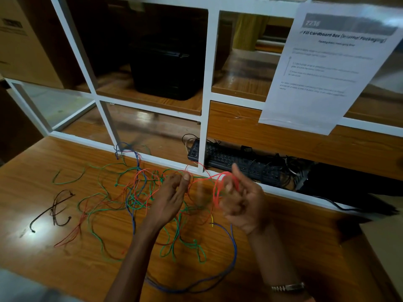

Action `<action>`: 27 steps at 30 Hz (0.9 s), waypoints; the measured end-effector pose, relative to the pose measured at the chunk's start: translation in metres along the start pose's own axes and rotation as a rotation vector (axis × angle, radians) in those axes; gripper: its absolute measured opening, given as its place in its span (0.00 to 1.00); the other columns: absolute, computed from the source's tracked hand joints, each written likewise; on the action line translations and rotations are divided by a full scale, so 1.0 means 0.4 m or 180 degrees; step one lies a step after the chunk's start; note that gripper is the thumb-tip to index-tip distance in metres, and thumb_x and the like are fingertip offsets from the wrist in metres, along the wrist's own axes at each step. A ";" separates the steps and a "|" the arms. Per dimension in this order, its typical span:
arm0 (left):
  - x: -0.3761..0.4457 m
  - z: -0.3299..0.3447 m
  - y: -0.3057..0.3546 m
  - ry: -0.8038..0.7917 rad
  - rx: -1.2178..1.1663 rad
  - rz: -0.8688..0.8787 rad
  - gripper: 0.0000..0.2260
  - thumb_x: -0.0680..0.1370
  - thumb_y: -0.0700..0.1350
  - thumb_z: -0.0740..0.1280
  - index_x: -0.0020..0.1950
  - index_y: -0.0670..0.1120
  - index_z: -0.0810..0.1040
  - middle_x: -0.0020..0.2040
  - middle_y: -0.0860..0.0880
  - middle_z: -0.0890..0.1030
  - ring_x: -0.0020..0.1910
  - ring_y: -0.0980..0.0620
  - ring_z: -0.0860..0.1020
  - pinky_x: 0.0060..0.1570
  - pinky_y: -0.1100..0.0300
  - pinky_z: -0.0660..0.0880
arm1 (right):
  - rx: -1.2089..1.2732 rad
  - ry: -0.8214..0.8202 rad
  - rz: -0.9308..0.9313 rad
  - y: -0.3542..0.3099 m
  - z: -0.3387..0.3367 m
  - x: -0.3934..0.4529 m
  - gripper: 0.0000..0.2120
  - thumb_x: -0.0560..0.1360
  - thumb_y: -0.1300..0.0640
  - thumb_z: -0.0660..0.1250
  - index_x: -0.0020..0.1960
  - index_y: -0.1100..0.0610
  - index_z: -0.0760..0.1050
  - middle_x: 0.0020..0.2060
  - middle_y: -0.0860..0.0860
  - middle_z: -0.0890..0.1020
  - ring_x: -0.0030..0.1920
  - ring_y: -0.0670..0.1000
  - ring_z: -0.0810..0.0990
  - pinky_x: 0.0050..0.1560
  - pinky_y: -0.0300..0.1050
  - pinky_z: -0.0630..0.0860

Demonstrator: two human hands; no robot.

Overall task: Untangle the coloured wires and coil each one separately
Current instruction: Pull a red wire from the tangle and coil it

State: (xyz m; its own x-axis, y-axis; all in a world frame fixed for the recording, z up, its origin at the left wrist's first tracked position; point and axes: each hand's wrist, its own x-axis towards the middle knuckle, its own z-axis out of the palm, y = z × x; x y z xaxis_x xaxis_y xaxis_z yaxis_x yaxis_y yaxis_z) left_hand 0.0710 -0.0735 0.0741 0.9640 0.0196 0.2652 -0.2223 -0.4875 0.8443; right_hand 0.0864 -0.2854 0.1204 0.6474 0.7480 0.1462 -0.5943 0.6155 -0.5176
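Observation:
A tangle of green, red and blue wires [135,192] lies spread on the wooden table [43,258]. My right hand [244,201] holds several loops of a bright red wire [216,192] wound around its fingers. My left hand [172,197] pinches the same red wire a short way to the left, above the tangle. A long blue wire [233,253] curves round the front between my forearms. A black wire [56,208] lies apart at the left, and a short green piece [67,182] lies beyond it.
A white-framed glass partition [205,118] stands along the table's far edge. Behind it are a black keyboard [231,160], loose cables and a black box [165,66]. A printed sheet [327,66] hangs at upper right. Cardboard boxes [24,42] stand at the left.

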 end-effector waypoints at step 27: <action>0.002 0.043 0.027 0.0168 -0.0449 0.0254 0.09 0.85 0.53 0.65 0.63 0.54 0.79 0.80 0.55 0.65 0.78 0.63 0.65 0.68 0.56 0.73 | -0.3570 0.2356 0.1467 0.047 0.028 0.049 0.31 0.82 0.31 0.53 0.61 0.58 0.76 0.27 0.50 0.75 0.22 0.45 0.68 0.28 0.40 0.66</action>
State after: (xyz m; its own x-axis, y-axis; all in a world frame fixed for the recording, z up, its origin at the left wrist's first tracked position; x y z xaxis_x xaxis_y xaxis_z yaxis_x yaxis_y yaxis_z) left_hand 0.0719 -0.0936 0.0754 0.9342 0.0333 0.3551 -0.3199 -0.3621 0.8755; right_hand 0.0826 -0.2563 0.1230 0.8070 0.3085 -0.5036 -0.3565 -0.4254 -0.8318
